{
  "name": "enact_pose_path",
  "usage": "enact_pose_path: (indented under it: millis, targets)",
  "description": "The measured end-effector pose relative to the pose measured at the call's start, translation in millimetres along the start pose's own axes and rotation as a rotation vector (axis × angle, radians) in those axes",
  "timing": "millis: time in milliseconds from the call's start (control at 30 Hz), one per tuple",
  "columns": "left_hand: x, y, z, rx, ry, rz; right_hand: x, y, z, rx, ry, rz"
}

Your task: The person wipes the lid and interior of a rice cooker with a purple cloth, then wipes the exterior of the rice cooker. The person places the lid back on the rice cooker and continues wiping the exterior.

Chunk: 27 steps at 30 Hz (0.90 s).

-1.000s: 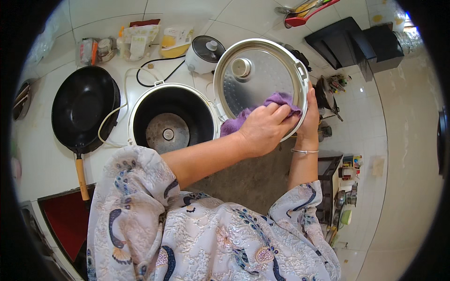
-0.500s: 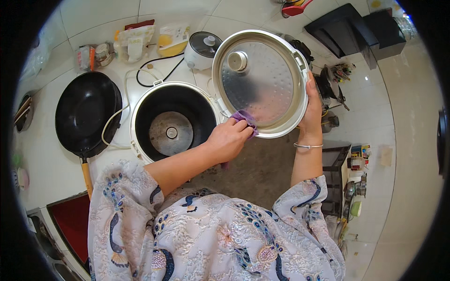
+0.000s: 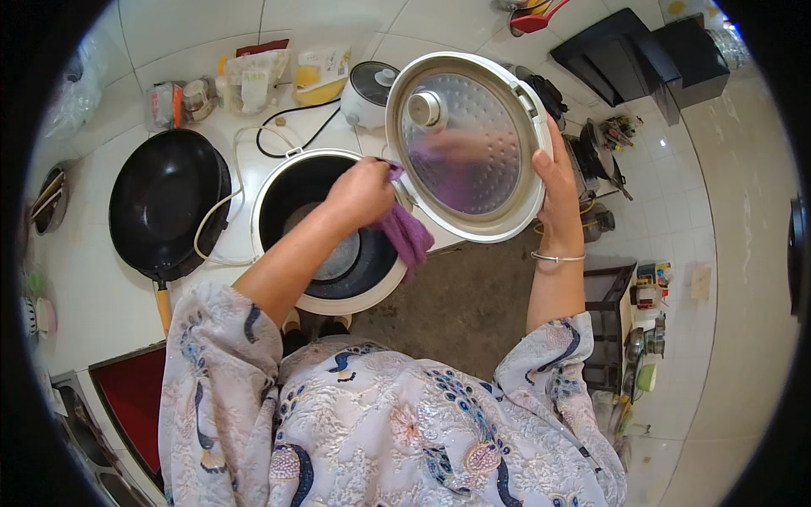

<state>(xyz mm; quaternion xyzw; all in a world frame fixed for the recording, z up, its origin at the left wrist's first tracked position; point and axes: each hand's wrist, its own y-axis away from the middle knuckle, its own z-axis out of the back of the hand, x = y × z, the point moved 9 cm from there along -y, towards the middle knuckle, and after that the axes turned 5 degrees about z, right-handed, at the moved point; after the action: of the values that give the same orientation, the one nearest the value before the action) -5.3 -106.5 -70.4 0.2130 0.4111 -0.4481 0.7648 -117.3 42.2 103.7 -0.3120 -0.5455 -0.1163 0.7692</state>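
A large rice cooker stands open at the counter's edge, its dark inside and round heating plate in sight. Its hinged lid is tipped up, with the dimpled metal inner side and a round steam valve facing me. My right hand grips the lid's right rim, thumb on the inner side. Closed around a purple cloth, my left hand is over the cooker's opening, close to the lid's hinge. The cloth hangs down past the cooker's right rim.
Left of the cooker lies a black wok with a wooden handle. A pale power cord runs between them. Behind stand a small white pot and food bags. The counter's edge drops to a brown floor.
My left hand has moved left and up from the lid's lower rim to above the cooker, and the cloth now hangs loose. The right hand still holds the lid, which is slightly more tilted.
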Motion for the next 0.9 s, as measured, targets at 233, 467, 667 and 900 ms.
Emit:
enact_pose_path:
  millis: [233,467,667,900]
  targets:
    - [79,31,142,-0.306,0.982,0.102,11,4,-9,-0.002,0.066,-0.021]
    - [140,83,238,-0.591,1.442,0.109,16,6,8,-0.067,0.048,0.023]
    - [152,120,256,-0.792,1.290,0.113,24,13,2,-0.016,0.168,0.101]
    - [159,167,261,-0.944,1.190,0.262,27,26,10,0.046,0.233,0.292]
